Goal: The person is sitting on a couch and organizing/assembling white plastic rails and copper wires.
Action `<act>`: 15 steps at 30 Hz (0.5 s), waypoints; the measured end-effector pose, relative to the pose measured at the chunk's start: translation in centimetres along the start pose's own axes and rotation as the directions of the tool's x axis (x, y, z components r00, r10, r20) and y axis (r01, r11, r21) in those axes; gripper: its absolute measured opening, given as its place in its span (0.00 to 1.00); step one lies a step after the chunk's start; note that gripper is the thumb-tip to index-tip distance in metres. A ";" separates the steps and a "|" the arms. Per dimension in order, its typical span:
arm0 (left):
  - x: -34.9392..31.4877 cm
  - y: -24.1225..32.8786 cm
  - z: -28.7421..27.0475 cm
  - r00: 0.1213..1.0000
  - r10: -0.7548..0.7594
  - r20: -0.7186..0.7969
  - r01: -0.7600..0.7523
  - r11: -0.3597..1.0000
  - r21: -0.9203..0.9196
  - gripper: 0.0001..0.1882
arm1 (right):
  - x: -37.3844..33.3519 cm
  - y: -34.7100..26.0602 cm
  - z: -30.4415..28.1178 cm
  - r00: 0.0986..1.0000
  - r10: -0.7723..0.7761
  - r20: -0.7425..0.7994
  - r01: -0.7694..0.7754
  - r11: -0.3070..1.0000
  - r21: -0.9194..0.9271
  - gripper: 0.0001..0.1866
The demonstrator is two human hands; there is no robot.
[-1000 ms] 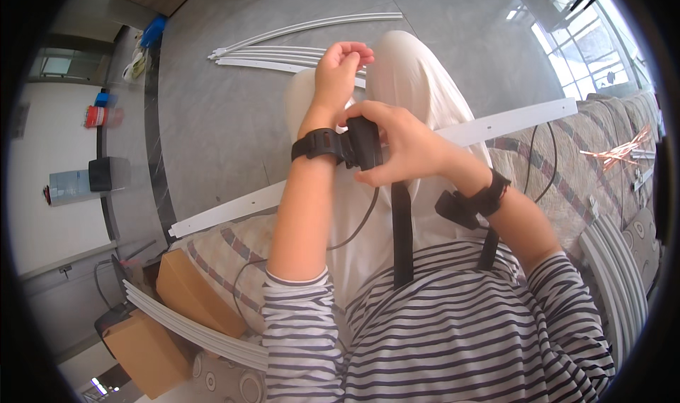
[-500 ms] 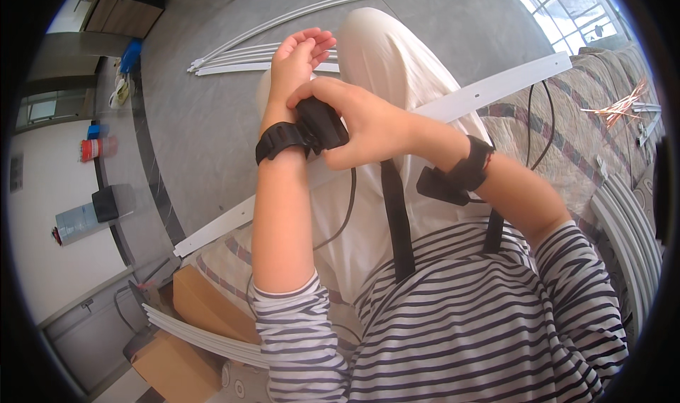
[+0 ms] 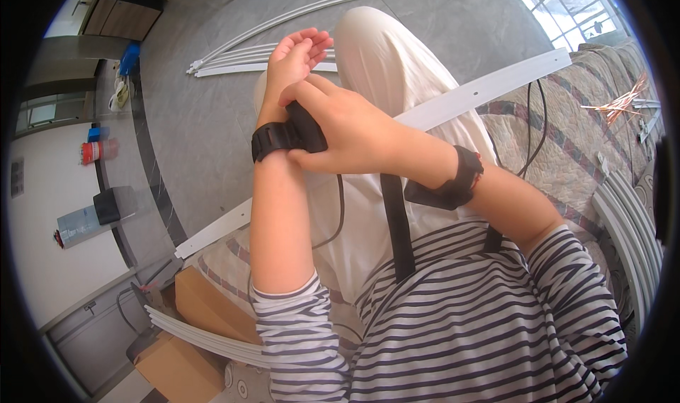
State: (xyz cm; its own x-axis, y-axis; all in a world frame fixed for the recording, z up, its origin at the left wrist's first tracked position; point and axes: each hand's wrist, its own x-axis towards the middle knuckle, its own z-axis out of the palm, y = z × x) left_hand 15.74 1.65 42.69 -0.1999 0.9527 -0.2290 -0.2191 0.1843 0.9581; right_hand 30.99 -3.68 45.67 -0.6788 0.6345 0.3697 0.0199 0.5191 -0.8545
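We note the right hand [image 3: 347,130], fingers [image 3: 302,91] wrapped round the box [image 3: 306,127] on the left wrist strap [image 3: 271,142], likely to steady it, the left hand [image 3: 290,59] held out half-open, nothing visible in it, the strip [image 3: 489,89] across the lap [image 3: 397,52], presumably for support.

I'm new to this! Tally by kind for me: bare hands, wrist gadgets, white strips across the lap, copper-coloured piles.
Bare hands, left hand and right hand: 2
Black strapped wrist gadgets: 2
Long flat white strip: 1
Pile of thin copper-coloured pieces: 1
Total: 6
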 end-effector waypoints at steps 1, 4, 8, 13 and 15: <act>0.0 0.0 -0.1 1.000 -0.006 -0.001 0.006 1.000 0.012 0.12 | 0.1 -0.2 0.0 1.000 0.020 0.006 -0.020 1.000 -0.017 0.32; 0.0 0.2 -0.4 1.000 -0.011 0.006 0.011 0.999 -0.036 0.12 | 0.3 -0.5 0.1 0.999 0.045 0.015 -0.044 0.998 -0.043 0.32; -0.1 0.3 -0.2 1.000 -0.013 0.006 0.013 1.000 0.010 0.12 | 0.5 -0.6 0.4 0.997 0.074 0.014 -0.072 0.994 -0.078 0.30; -0.2 0.3 0.1 1.000 -0.020 0.000 0.020 0.999 0.032 0.12 | 0.6 -0.2 0.6 0.997 0.006 -0.081 -0.014 0.995 -0.099 0.25; -0.2 0.3 0.1 1.000 -0.020 0.000 0.020 0.999 0.034 0.12 | 0.6 -0.3 0.6 0.997 0.008 -0.076 -0.016 0.994 -0.106 0.25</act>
State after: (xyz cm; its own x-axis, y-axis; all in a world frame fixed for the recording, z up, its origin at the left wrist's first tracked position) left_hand 15.78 1.49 43.08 -0.1953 0.9489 -0.2478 -0.1900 0.2113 0.9588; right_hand 30.10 -3.80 45.89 -0.6212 0.6801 0.3894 0.1087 0.5668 -0.8166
